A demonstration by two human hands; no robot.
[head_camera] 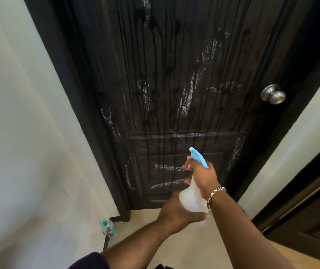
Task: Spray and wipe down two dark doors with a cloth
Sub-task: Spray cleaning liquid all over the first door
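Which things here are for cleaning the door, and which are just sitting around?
For the job:
spray bottle, held by right hand and left hand
dark door

Just there:
water bottle on the floor
door knob

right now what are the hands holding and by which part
Both hold the spray bottle: the right hand grips its neck just under the blue trigger head, and the left hand cups its translucent base. No cloth is in view.

We see soft, even daylight on pale walls [29, 113]; dark door [174, 65] swallows detail, wet streaks glint. Wide-angle bending at frame edges; slight softness lower left.
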